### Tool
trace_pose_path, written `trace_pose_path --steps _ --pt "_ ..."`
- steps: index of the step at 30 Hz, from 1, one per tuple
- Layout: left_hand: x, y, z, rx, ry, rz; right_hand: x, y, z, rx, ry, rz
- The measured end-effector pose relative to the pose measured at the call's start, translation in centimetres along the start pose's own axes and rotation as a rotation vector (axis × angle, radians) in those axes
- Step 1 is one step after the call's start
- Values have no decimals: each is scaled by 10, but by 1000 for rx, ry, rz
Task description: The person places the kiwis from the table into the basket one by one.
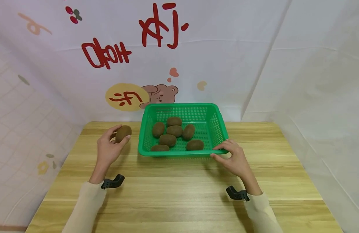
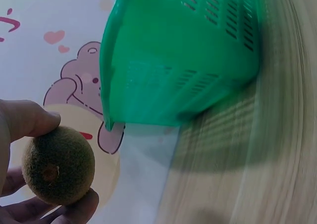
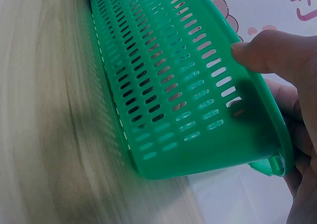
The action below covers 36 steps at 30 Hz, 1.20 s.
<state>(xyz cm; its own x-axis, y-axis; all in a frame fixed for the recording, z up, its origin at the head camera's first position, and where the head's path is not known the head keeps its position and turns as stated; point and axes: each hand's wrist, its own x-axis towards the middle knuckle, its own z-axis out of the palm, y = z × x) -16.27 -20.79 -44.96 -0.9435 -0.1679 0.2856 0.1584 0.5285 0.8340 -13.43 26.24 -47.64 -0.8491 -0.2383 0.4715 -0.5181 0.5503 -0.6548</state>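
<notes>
My left hand [image 1: 110, 147] pinches a brown fuzzy kiwi [image 1: 123, 133] between thumb and fingers, left of the green plastic basket [image 1: 179, 152]. In the left wrist view the kiwi [image 2: 58, 165] shows its stem end, apart from the basket wall [image 2: 163, 60]. At the basket's front right corner, my right hand [image 1: 234, 158] grips the rim, thumb outside and fingers inside. The right wrist view shows that thumb [image 3: 252, 55] on the slotted wall [image 3: 173, 85]. Several kiwis [image 1: 174, 131] lie inside the basket, mostly toward its left and middle.
The basket stands on a wood-grain table [image 1: 173, 194], near its back edge. Behind it hangs a white cloth [image 1: 226, 64] printed with red characters and a bear [image 1: 162, 94]. Black wrist mounts [image 1: 113, 182] sit on both forearms.
</notes>
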Motion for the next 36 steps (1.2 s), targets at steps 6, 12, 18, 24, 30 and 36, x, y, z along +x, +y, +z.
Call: trace_pose_path --steps 6,12,18,24,30,36 --pt "1 8 5 -9 -3 21 0 -1 0 1 3 1" --pt "2 16 8 -40 -23 46 -1 -1 -1 -1 2 5" --pt "3 20 13 -53 -30 75 -1 0 -2 -7 3 2" --pt "3 28 21 -97 -52 106 0 0 -2 -7 4 -6" --pt "3 39 30 -114 -85 129 1 -1 -2 -13 1 -16" --pt "3 49 41 -132 -123 133 1 -1 0 -12 -4 -19"
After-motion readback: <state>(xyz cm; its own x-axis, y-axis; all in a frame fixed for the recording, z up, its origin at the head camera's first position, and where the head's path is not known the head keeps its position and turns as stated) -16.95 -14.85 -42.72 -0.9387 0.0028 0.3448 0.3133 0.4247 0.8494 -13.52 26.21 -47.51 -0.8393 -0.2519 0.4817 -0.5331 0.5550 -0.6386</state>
